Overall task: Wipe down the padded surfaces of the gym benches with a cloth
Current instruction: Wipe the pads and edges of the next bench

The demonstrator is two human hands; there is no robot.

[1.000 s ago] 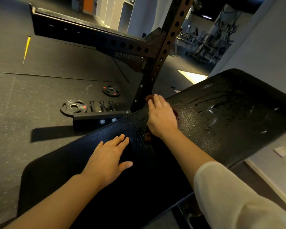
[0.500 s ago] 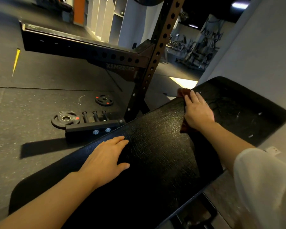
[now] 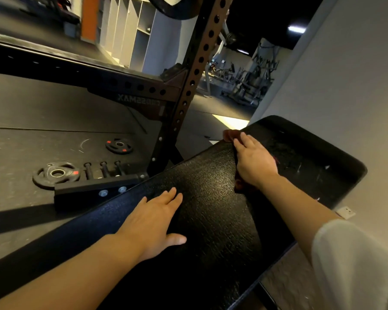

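Head view: the left hand (image 3: 154,222) lies flat, fingers straight, apparently steadying the bench pad (image 3: 211,198), while the right hand (image 3: 253,159), fingers extended, presses the reddish cloth (image 3: 230,135) against its far edge.

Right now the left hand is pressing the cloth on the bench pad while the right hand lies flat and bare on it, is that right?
No, the hands are swapped. In the head view the right hand presses the cloth on the bench pad, near its far edge, while the left hand lies flat and bare on it.
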